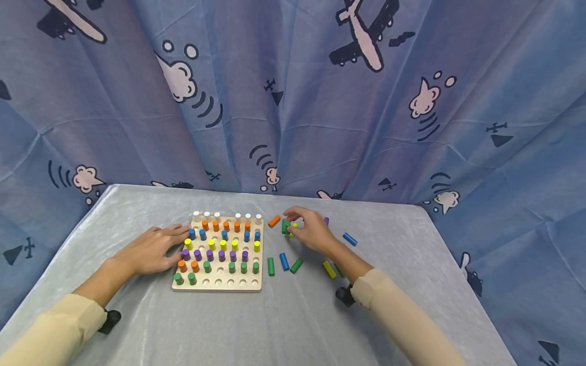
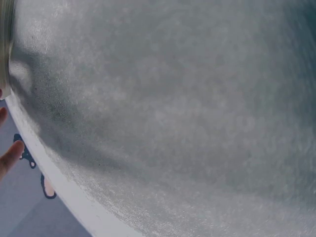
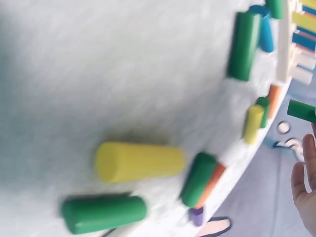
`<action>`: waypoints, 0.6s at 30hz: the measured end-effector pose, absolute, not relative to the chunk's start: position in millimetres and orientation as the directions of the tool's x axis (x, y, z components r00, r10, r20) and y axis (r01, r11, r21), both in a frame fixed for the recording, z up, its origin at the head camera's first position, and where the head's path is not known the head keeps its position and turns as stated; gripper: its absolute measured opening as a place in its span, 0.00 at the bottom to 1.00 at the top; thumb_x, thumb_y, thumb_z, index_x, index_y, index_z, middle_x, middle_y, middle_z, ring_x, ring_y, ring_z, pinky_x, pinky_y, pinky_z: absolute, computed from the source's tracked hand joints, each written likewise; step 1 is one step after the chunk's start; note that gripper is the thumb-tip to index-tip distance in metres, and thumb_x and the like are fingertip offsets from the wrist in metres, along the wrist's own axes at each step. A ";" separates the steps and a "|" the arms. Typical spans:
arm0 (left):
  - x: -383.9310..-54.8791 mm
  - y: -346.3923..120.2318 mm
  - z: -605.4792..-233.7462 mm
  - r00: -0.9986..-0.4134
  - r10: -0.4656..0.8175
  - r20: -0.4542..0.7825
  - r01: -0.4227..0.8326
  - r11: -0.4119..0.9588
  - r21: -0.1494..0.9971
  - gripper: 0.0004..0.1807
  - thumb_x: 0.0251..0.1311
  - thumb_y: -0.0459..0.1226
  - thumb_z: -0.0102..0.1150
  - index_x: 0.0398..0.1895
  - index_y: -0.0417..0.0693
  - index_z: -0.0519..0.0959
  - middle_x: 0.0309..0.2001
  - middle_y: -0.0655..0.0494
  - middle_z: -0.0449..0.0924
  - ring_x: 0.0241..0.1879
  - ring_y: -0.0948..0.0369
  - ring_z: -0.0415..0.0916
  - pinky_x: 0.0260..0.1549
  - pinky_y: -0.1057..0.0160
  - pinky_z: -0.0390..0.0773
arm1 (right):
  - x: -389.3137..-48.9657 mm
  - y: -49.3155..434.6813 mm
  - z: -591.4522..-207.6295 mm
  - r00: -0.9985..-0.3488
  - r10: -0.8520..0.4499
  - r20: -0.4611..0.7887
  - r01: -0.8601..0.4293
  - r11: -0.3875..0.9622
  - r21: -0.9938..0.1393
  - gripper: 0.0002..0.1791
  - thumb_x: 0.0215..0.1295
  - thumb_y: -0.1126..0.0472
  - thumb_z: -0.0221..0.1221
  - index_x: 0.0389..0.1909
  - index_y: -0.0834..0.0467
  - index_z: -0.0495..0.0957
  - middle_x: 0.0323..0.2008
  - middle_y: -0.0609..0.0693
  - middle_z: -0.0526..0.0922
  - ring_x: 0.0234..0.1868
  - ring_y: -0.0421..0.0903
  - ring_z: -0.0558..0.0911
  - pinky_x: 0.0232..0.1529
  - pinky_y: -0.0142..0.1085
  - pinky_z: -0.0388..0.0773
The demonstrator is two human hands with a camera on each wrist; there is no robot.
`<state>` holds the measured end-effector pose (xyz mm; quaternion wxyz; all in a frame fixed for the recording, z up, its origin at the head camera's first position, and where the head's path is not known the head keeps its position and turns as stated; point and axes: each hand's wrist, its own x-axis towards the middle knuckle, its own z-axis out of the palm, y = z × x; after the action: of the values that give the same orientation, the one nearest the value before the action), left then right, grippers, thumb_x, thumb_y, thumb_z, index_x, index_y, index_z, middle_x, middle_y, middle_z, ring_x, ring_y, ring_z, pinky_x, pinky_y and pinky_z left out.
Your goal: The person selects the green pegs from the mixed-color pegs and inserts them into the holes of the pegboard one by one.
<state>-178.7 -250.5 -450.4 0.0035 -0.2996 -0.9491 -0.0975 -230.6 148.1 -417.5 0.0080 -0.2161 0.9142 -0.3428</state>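
A wooden pegboard (image 1: 217, 291) carries rows of white, orange, blue, yellow, purple and green pegs, with several bare holes among them. My left hand (image 1: 153, 250) lies at the board's left edge, its fingers extended and touching that side. To the right of the board, my right hand (image 1: 313, 233) pinches a green peg (image 3: 300, 111) between thumb and fingers, lifted off the cloth. In the left wrist view, only fingertips (image 2: 12, 155) and a sliver of the board show at the left edge.
Loose pegs lie right of the board: an orange peg (image 1: 274, 221), a blue peg (image 1: 284, 262), a green peg (image 1: 271, 266), a yellow peg (image 1: 329, 270) and another blue peg (image 1: 350, 239). Grey cloth (image 1: 220, 330) covers the table; a patterned curtain (image 1: 293, 101) hangs behind.
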 end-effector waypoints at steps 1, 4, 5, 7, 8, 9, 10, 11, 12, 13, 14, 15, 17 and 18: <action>-178.6 -250.6 -450.6 -0.820 0.568 0.066 0.570 0.801 0.183 0.27 0.64 0.42 0.57 0.62 0.34 0.76 0.67 0.40 0.71 0.66 0.39 0.67 0.54 0.35 0.71 | -229.1 144.5 -415.7 -0.907 -0.400 0.128 -0.384 0.665 -0.640 0.20 0.61 0.70 0.66 0.55 0.60 0.80 0.45 0.52 0.86 0.51 0.50 0.82 0.57 0.51 0.76; -178.8 -250.9 -451.5 -0.821 0.566 0.068 0.568 0.803 0.182 0.27 0.64 0.42 0.57 0.62 0.34 0.76 0.67 0.41 0.71 0.66 0.39 0.67 0.54 0.34 0.71 | -223.2 133.7 -410.9 -0.904 -0.407 0.128 -0.385 0.646 -0.659 0.20 0.61 0.69 0.66 0.54 0.57 0.80 0.47 0.51 0.86 0.51 0.48 0.82 0.58 0.50 0.76; -178.8 -251.2 -451.8 -0.822 0.566 0.068 0.568 0.803 0.182 0.27 0.64 0.42 0.57 0.63 0.34 0.76 0.67 0.41 0.71 0.66 0.40 0.67 0.54 0.34 0.71 | -221.0 130.2 -409.8 -0.900 -0.414 0.136 -0.394 0.639 -0.660 0.20 0.61 0.69 0.67 0.54 0.57 0.80 0.47 0.50 0.86 0.51 0.48 0.82 0.58 0.49 0.76; -179.0 -251.7 -452.3 -0.823 0.564 0.067 0.566 0.804 0.182 0.28 0.63 0.42 0.57 0.63 0.35 0.76 0.68 0.41 0.70 0.66 0.40 0.67 0.55 0.34 0.70 | -216.8 123.7 -408.6 -0.886 -0.433 0.164 -0.425 0.619 -0.661 0.19 0.60 0.69 0.67 0.53 0.57 0.81 0.45 0.49 0.86 0.52 0.47 0.82 0.60 0.48 0.75; -179.0 -251.9 -452.6 -0.824 0.562 0.069 0.565 0.805 0.182 0.28 0.63 0.42 0.57 0.63 0.35 0.76 0.68 0.41 0.71 0.66 0.40 0.67 0.55 0.34 0.70 | -214.7 120.7 -408.4 -0.877 -0.445 0.183 -0.445 0.605 -0.660 0.19 0.60 0.69 0.67 0.53 0.58 0.81 0.44 0.48 0.87 0.52 0.47 0.82 0.60 0.48 0.74; -178.8 -252.1 -452.6 -0.824 0.562 0.069 0.564 0.805 0.182 0.28 0.63 0.42 0.57 0.63 0.35 0.76 0.68 0.41 0.70 0.66 0.40 0.67 0.55 0.34 0.70 | -212.6 117.7 -408.5 -0.867 -0.456 0.200 -0.464 0.593 -0.659 0.18 0.60 0.68 0.68 0.52 0.59 0.81 0.42 0.48 0.87 0.51 0.46 0.82 0.60 0.48 0.74; -178.6 -252.4 -452.8 -0.824 0.561 0.070 0.564 0.805 0.182 0.28 0.63 0.42 0.57 0.63 0.35 0.76 0.68 0.41 0.70 0.66 0.40 0.67 0.55 0.34 0.70 | -210.5 114.7 -408.8 -0.856 -0.469 0.218 -0.483 0.574 -0.661 0.18 0.60 0.68 0.68 0.52 0.59 0.81 0.41 0.48 0.87 0.50 0.47 0.82 0.60 0.49 0.74; -178.5 -252.4 -452.8 -0.824 0.562 0.072 0.565 0.805 0.182 0.28 0.63 0.42 0.57 0.63 0.35 0.76 0.68 0.41 0.70 0.66 0.40 0.67 0.55 0.35 0.70 | -208.3 111.6 -408.8 -0.847 -0.479 0.231 -0.497 0.556 -0.667 0.18 0.60 0.68 0.68 0.52 0.60 0.81 0.40 0.48 0.87 0.50 0.48 0.82 0.59 0.50 0.74; -178.6 -252.3 -452.8 -0.824 0.563 0.072 0.566 0.804 0.182 0.28 0.63 0.42 0.57 0.63 0.35 0.76 0.67 0.41 0.70 0.66 0.40 0.67 0.55 0.35 0.70 | -206.3 108.5 -408.9 -0.837 -0.489 0.244 -0.509 0.534 -0.675 0.18 0.59 0.68 0.68 0.51 0.61 0.81 0.40 0.49 0.87 0.49 0.49 0.82 0.58 0.51 0.75; -178.6 -252.2 -452.7 -0.823 0.563 0.073 0.566 0.804 0.182 0.28 0.63 0.42 0.57 0.63 0.35 0.76 0.67 0.40 0.70 0.66 0.40 0.67 0.55 0.35 0.70 | -204.0 105.3 -408.8 -0.830 -0.497 0.255 -0.519 0.519 -0.679 0.18 0.59 0.68 0.68 0.51 0.61 0.81 0.40 0.50 0.88 0.49 0.50 0.82 0.57 0.52 0.75; -178.7 -252.1 -452.7 -0.823 0.563 0.073 0.566 0.804 0.182 0.28 0.63 0.42 0.57 0.63 0.35 0.76 0.67 0.40 0.70 0.66 0.40 0.67 0.55 0.35 0.70 | -201.8 102.1 -408.8 -0.823 -0.504 0.262 -0.527 0.507 -0.682 0.18 0.60 0.67 0.68 0.52 0.61 0.81 0.40 0.50 0.88 0.49 0.50 0.82 0.57 0.52 0.75; -178.8 -252.0 -452.6 -0.823 0.564 0.072 0.567 0.803 0.182 0.28 0.63 0.42 0.57 0.63 0.35 0.76 0.68 0.40 0.70 0.66 0.40 0.67 0.55 0.35 0.70 | -199.5 98.7 -408.5 -0.817 -0.510 0.269 -0.534 0.494 -0.686 0.18 0.60 0.67 0.69 0.52 0.61 0.81 0.40 0.50 0.88 0.49 0.50 0.82 0.57 0.51 0.76; -178.8 -251.9 -452.5 -0.823 0.563 0.068 0.565 0.804 0.185 0.28 0.63 0.42 0.57 0.63 0.35 0.76 0.68 0.40 0.70 0.66 0.40 0.67 0.55 0.35 0.70 | -195.0 91.8 -408.0 -0.811 -0.518 0.272 -0.538 0.475 -0.697 0.18 0.60 0.66 0.69 0.52 0.60 0.81 0.41 0.48 0.88 0.51 0.48 0.82 0.57 0.49 0.76; -178.7 -251.8 -452.5 -0.824 0.563 0.067 0.564 0.804 0.187 0.28 0.63 0.42 0.57 0.63 0.35 0.76 0.68 0.40 0.70 0.66 0.40 0.67 0.55 0.34 0.70 | -192.8 88.4 -408.1 -0.807 -0.523 0.274 -0.541 0.468 -0.699 0.18 0.60 0.65 0.69 0.52 0.60 0.80 0.41 0.48 0.88 0.51 0.46 0.82 0.59 0.48 0.75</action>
<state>-178.7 -251.8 -452.5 0.0041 -0.2966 -0.9498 -0.0997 -192.8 88.4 -408.1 -0.0110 -0.3103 0.8567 -0.4118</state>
